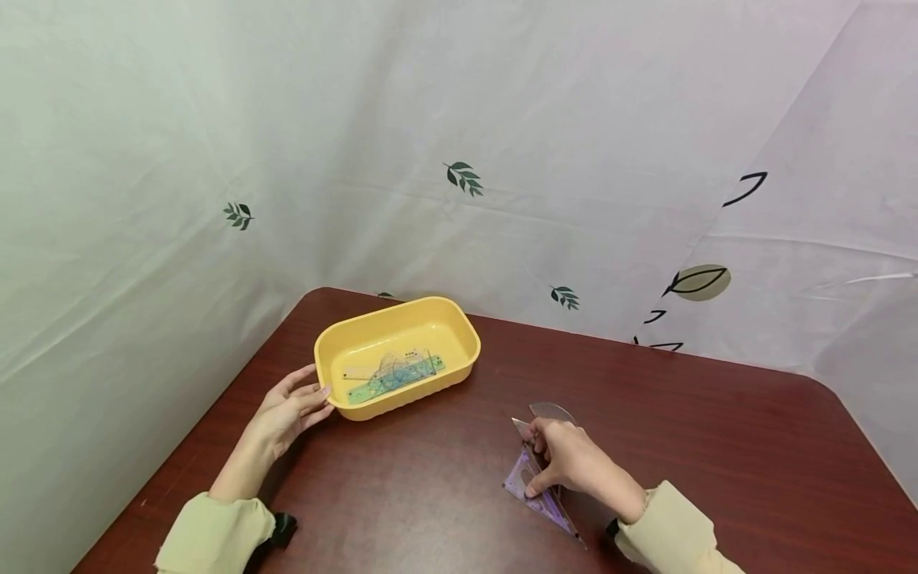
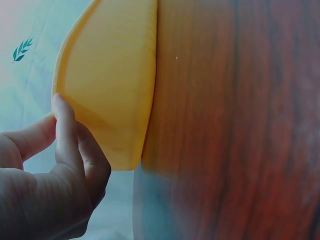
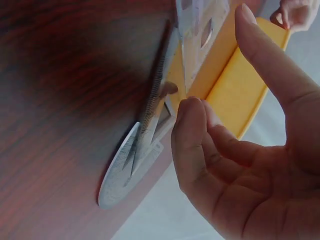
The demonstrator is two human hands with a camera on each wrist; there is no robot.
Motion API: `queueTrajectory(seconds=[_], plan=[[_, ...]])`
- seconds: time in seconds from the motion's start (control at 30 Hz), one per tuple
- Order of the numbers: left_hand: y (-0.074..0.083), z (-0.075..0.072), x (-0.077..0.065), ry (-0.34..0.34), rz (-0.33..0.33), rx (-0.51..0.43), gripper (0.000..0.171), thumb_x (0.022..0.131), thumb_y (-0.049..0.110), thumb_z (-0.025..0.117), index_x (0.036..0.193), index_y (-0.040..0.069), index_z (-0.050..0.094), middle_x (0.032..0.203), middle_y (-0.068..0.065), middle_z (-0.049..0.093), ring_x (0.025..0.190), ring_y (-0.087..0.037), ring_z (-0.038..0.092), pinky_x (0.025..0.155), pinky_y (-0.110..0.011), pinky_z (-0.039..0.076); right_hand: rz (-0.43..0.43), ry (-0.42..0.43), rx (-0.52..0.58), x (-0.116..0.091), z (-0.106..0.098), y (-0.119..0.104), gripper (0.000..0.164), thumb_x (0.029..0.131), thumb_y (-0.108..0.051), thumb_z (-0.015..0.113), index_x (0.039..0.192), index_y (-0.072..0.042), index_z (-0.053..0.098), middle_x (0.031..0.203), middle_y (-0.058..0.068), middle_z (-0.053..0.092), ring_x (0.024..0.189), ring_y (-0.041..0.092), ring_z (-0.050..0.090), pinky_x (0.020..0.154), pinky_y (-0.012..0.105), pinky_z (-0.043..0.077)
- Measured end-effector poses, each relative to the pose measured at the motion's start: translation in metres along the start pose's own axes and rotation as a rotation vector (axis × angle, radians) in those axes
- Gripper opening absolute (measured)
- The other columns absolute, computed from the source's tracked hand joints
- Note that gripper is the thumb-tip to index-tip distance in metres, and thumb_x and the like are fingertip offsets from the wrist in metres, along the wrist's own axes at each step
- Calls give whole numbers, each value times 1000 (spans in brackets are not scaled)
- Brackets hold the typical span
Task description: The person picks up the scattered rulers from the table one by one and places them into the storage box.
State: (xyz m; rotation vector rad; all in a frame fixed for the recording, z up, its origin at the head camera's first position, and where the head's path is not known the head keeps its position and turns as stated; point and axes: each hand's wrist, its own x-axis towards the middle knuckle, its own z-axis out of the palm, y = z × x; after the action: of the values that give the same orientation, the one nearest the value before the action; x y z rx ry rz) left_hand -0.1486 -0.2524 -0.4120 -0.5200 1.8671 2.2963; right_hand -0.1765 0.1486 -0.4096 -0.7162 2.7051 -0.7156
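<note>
My left hand (image 1: 281, 414) pinches the near-left corner of a yellow plastic tub (image 1: 469, 363), thumb at the rim and fingers along the outer wall. Inside the tub lie a green-blue ruler (image 1: 369, 391) and other clear drawing pieces. Over on the right, my right hand (image 1: 577, 458) grips a purple set square (image 1: 518, 482), its thumb over the face and curled fingers near the top corner. A clear set square (image 3: 150, 125) lies tilted close to those fingertips, partly hidden by the hand in the head view. Just beyond is a clear protractor (image 1: 551, 411), overlapped by the clear set square.
The tub stands on a dark red-brown wooden table (image 1: 402, 494), toward its back left. A pale curtain (image 1: 358, 119) with leaf prints hangs behind and at both sides. A black band (image 1: 282, 530) shows beside the left sleeve.
</note>
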Motion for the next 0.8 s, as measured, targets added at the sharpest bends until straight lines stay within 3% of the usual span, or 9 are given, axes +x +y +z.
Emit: queueTrajectory(seconds=[0.4,0.63,0.8], plan=[[0,0,0,4,-3,1,79,93,4,60,153,6,8,99,4,55,80,-4,64,75,-19,59,-38,1,-47,0,5,0,65,42,-19,97,93,-9,57,80,-2,52,73,12,45,61,25,40],[0,1,-1,2,-4,4,78,93,4,60,153,6,8,100,4,55,80,-4,63,75,-19,59,-75,20,-134,1,6,1,68,39,-23,97,92,-8,57,83,-1,53,76,14,48,66,34,47],[0,1,0,9,-8,-2,79,93,4,60,153,6,8,100,4,55,80,-4,64,75,-19,59,-113,24,-152,3,6,3,67,38,-24,97,88,-9,56,79,-2,50,72,12,43,61,29,43]])
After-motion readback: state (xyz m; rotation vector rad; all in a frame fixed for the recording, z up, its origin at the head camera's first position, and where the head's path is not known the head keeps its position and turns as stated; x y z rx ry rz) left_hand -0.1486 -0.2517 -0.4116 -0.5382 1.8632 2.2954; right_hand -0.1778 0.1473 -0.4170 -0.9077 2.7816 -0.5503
